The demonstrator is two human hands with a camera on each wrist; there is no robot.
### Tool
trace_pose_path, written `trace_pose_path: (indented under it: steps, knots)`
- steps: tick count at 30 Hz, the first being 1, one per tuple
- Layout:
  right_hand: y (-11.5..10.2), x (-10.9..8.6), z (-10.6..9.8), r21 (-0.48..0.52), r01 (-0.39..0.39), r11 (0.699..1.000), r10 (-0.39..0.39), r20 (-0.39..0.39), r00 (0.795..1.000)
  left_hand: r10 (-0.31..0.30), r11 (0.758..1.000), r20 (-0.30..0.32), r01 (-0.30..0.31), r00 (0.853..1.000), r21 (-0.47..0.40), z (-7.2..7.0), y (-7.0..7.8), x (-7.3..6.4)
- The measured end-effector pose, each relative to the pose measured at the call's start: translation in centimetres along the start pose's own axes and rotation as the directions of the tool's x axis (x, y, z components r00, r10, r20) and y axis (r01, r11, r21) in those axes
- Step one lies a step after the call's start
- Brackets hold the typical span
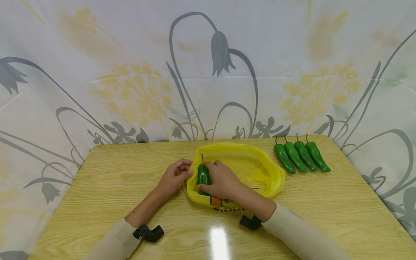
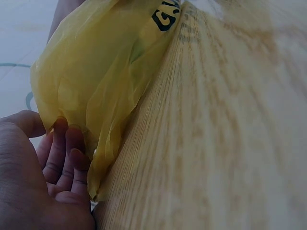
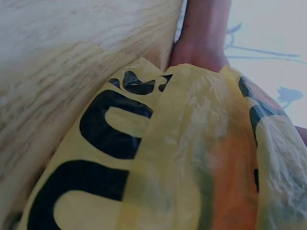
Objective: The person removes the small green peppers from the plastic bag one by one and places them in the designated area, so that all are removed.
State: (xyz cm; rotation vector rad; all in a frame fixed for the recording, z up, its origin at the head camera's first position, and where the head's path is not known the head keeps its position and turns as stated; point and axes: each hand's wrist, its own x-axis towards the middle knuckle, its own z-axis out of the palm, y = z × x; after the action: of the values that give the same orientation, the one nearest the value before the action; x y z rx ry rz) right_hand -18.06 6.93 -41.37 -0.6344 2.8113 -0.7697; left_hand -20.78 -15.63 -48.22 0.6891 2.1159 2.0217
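A yellow plastic bag [image 1: 235,153] with dark printing lies wide open on the table. My left hand [image 1: 173,178] pinches the left edge of its rim; in the left wrist view the thumb and fingertips hold the thin yellow film. Inside the bag's left end, my right hand [image 1: 224,179] grips a green chili pepper [image 1: 203,175], thumb low and fingers near the top, its dark stem pointing up. In the right wrist view the printed bag side hides most of this hand. A thin dark stem [image 1: 255,188] shows by the front rim, whatever it belongs to being hidden.
Several green chili peppers [image 1: 300,156] lie side by side at the table's back right, stems toward the wall. The wooden table [image 1: 130,162] extends to both sides of the bag. A flower-patterned cloth [image 1: 136,43] hangs behind it.
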Motion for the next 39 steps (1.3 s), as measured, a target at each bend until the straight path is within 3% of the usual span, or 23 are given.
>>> trace_pose_path:
  steps: [11,23,39]
  knots:
    - [0.3,0.0,0.2,0.029,0.005,1.000,-0.005,-0.016,1.000,0.019,1.000,0.008,-0.019,1.000,-0.006,0.0,-0.1,0.0]
    - [0.7,0.1,0.0,-0.029,0.024,0.999,-0.025,-0.059,0.998,0.029,1.000,0.011,-0.029,1.000,-0.005,0.0,0.0,0.0]
    - [1.3,0.0,-0.5,-0.023,-0.050,0.999,0.049,-0.021,0.999,0.010,1.000,-0.001,-0.010,1.000,0.017,0.0,-0.2,0.0]
